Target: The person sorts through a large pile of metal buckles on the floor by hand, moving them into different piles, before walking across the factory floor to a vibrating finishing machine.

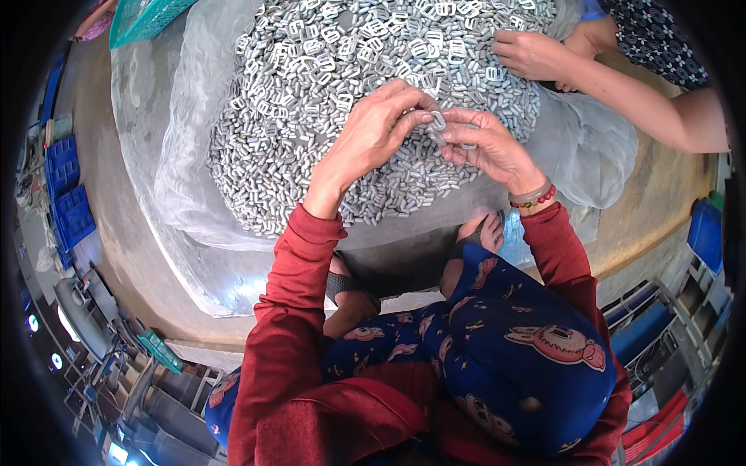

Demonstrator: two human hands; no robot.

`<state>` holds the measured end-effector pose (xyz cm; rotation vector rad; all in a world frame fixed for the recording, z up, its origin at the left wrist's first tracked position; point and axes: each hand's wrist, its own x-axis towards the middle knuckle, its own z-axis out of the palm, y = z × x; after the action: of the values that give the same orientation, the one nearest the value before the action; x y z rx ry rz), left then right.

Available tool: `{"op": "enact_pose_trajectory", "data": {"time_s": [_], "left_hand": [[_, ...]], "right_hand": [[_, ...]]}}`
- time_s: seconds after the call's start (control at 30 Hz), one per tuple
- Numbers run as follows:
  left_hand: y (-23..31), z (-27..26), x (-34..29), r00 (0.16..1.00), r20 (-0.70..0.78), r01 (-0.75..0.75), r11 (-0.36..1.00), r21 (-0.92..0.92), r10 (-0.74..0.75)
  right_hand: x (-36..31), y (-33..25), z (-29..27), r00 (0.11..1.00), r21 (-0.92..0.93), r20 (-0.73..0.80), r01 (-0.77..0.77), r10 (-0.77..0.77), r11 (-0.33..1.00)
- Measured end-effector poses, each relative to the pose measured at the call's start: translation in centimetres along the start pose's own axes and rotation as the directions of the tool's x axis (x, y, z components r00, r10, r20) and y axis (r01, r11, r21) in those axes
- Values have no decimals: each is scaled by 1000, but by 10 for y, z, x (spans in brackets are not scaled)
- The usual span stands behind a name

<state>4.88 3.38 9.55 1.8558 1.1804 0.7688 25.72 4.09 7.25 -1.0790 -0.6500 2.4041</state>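
Note:
Both my hands meet over a wide pile of small grey metal pieces (pixel 272 179). Thumb and fingers of my left hand (pixel 377 128) pinch one side of a metal buckle (pixel 438 121). My right hand (pixel 489 147) has its fingers closed at the other side of the same buckle. Another buckle-like piece (pixel 468 146) shows between the right fingers, partly hidden. Flat slotted metal buckles (pixel 373 50) lie scattered over the far part of the pile, among many short capsule-shaped pieces.
Under the pile lies a pale mesh cloth (pixel 183 179) on a plastic sheet. Another person's hand (pixel 532 54) reaches into the pile at the far right. A green basket (pixel 144 19) stands at the far left; blue crates (pixel 70 182) sit beyond. My bare foot (pixel 486 231) is at the cloth's near edge.

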Motion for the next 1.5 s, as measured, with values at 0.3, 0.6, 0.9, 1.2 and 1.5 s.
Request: {"op": "enact_pose_trajectory", "data": {"time_s": [0.3,0.6,0.9,1.2,1.5], "left_hand": [[3,3,-3,991,-112,-80,996,-50,74],[-26,-11,-28,959,115,216,403,-889,-261],[-48,-17,-8,829,161,493,565,-662,-536],[-72,56,-9,945,-138,316,712,627,-298],[-78,-10,-36,931,-233,364,759,540,-281]], "right_hand": [[2,-10,4,998,133,-70,11,-1,991],[4,-2,-22,930,192,-323,246,-176,950],[-9,-31,-37,975,-280,-159,106,-155,954],[63,18,-22,752,-973,203,82,-627,-215],[35,34,-25,937,-979,4,75,-350,188]]}}
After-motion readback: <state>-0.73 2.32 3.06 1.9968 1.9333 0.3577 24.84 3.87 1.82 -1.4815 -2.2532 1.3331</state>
